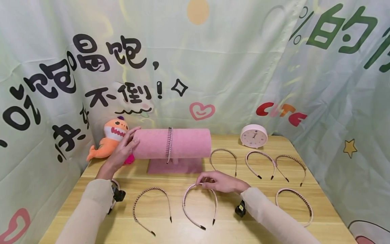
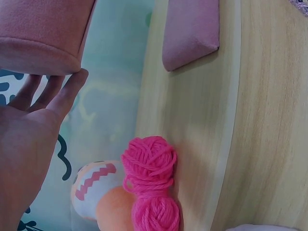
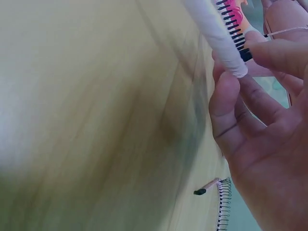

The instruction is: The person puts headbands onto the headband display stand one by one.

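Observation:
A pink padded display roll (image 1: 192, 142) lies horizontally on its stand (image 1: 173, 166), with one toothed headband (image 1: 169, 144) fitted around its middle. At the roll's left end, my left hand (image 1: 122, 150) rests with extended fingers; in the left wrist view these fingers (image 2: 70, 94) touch the end's lower rim. In front of the stand, my right hand (image 1: 217, 181) pinches the top of a pale pink headband (image 1: 184, 203). Close up, that headband (image 3: 216, 38) shows a smooth pale band with black comb teeth, held between thumb and fingers. Its dark-tipped ends point toward me.
Left of the held headband lies another headband (image 1: 134, 206). Several more are on the right, including a brown one (image 1: 223, 149) and a pink one (image 1: 295, 192). A round clock (image 1: 254, 136) stands behind them. An orange plush toy (image 1: 106, 145) and pink yarn (image 2: 151, 161) sit at the left.

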{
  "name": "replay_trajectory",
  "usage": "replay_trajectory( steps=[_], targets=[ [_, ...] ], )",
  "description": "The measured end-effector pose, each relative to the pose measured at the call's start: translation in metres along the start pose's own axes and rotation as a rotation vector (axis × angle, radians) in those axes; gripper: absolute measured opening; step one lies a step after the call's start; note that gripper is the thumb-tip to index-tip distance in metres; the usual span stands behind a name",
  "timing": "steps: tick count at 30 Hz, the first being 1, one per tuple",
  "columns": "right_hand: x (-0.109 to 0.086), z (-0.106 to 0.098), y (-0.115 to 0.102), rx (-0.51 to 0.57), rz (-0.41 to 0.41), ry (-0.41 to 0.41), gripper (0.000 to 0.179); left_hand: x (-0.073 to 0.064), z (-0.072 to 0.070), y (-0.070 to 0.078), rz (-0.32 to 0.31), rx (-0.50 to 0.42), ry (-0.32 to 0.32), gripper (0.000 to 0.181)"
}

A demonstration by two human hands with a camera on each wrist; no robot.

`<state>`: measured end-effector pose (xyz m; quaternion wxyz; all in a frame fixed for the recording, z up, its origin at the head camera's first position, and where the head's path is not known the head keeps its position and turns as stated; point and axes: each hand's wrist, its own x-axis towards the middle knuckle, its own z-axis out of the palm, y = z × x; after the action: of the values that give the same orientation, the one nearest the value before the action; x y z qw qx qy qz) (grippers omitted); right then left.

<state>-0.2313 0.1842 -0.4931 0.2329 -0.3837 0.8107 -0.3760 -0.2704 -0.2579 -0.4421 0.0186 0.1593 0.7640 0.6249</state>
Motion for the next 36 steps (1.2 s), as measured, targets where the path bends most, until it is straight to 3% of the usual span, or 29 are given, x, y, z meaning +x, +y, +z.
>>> replay_trajectory(
  steps=[10,16,24,36],
  targets=[
    [-0.010,-0.006,0.003,0.057,0.047,-0.060,0.033,0.000,0.000,0.001,0.003,0.002,0.002,0.059],
    [-0.014,-0.005,0.009,0.068,0.070,-0.041,0.032,0.000,0.000,0.000,0.000,0.005,0.004,0.060],
    [-0.018,-0.008,0.016,0.044,0.032,-0.004,0.022,0.000,-0.001,-0.001,0.002,-0.002,0.002,0.059],
    [-0.029,-0.017,0.016,0.178,0.065,-0.053,0.032,0.001,0.000,-0.001,0.004,-0.005,-0.003,0.060]
  ],
)
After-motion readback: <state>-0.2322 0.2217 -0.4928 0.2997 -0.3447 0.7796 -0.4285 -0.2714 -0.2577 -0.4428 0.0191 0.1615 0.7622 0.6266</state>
